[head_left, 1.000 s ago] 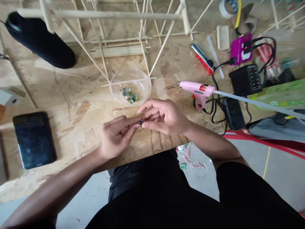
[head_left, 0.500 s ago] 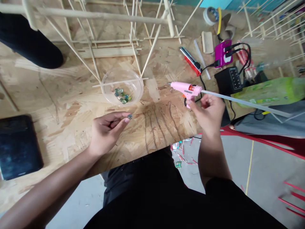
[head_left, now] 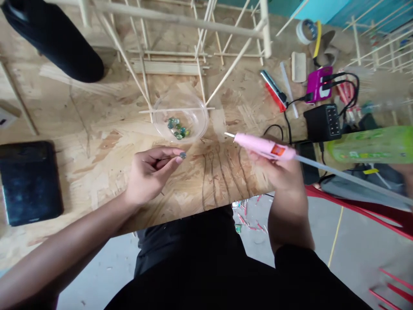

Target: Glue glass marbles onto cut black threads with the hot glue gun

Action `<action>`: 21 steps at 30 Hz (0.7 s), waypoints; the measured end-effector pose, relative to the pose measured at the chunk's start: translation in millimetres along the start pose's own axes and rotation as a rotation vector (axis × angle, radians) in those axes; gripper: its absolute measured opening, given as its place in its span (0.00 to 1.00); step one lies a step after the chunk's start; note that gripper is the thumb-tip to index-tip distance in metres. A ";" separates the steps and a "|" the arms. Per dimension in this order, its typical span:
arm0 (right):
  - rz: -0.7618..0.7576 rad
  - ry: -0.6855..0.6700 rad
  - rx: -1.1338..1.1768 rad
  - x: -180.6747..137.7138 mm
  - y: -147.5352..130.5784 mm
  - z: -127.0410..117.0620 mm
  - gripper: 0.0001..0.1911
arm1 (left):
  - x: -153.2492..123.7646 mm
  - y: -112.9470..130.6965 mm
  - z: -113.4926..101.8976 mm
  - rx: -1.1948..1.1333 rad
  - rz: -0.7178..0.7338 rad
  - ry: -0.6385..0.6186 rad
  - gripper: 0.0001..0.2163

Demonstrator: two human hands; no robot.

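Between thumb and fingertips, my left hand pinches a small dark glass marble. My right hand is wrapped round a pink hot glue gun, lifted off the table with its nozzle toward the left. A long clear glue stick sticks out of the gun's back end. Just beyond my left hand, a clear round plastic bowl holds several green and bluish marbles. Several thin looped strings lie side by side on the wooden table between my hands.
A frame of wooden sticks stands at the back, one stick crossing the bowl. At left are a black bottle and a dark tablet. At right are a cutter, a purple adapter, a black power box and a green bottle.
My right hand has closed round the glue gun's handle and raised it off the table, toward the camera. My left hand keeps its pinch on the marble. The view has shifted slightly.
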State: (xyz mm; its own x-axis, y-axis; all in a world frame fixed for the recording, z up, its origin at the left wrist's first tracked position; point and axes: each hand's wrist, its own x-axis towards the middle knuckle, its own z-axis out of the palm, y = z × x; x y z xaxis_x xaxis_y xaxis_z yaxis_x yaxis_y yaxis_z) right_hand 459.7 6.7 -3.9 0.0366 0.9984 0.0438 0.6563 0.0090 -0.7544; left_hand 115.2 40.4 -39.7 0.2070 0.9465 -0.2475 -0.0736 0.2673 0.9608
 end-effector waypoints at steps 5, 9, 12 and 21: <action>-0.363 -0.175 0.173 -8.5 -41.1 24.2 0.05 | 0.6 1.6 1.4 -0.016 0.037 -0.005 0.12; -0.382 -0.181 0.203 -3.7 -50.2 37.6 0.04 | 0.6 9.4 3.4 0.016 0.053 -0.034 0.11; -0.364 -0.184 0.169 -2.4 -48.6 42.0 0.03 | 0.5 13.9 4.1 0.043 0.068 -0.043 0.10; -0.354 -0.204 0.131 -4.3 -44.7 46.4 0.04 | 0.6 16.1 3.3 0.094 0.072 -0.041 0.07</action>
State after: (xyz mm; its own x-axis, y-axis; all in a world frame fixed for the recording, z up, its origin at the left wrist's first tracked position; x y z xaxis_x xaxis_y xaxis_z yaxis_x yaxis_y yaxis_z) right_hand 395.3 4.6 -0.8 -0.3326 0.9228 0.1945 0.4999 0.3474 -0.7933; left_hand 117.4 44.7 -23.9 0.2446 0.9538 -0.1742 0.0014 0.1793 0.9838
